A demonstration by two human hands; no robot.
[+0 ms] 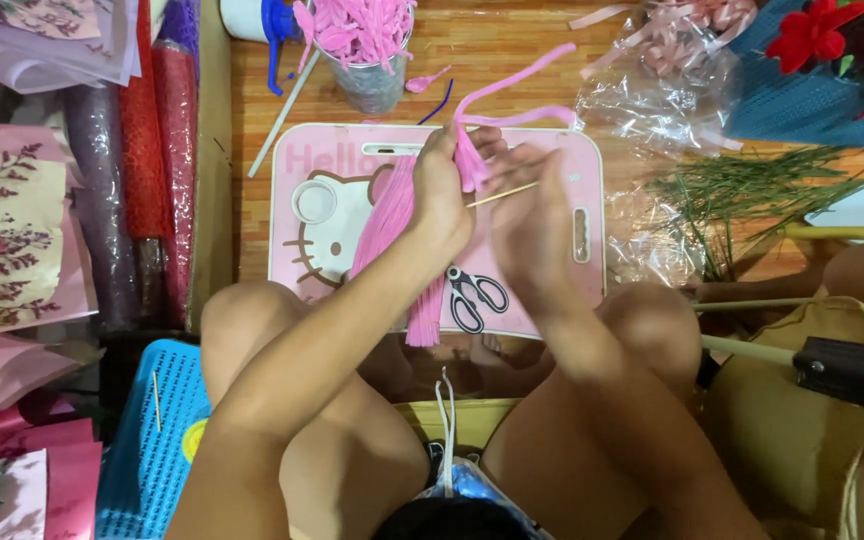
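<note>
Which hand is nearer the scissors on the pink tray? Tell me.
The right hand. It hovers just above and right of the scissors on the pink tray. The left hand, gripping the pink pipe cleaners, sits higher up and slightly farther away.

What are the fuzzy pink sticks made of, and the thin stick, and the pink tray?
The fuzzy pink sticks, gripped by the left hand, look like pipe cleaners: soft matte fibres, probably over wire, since they bend and stay curved. The thin stick by the right hand looks like pale bare wood or bamboo. The pink tray seems to be smooth, slightly glossy plastic.
</note>
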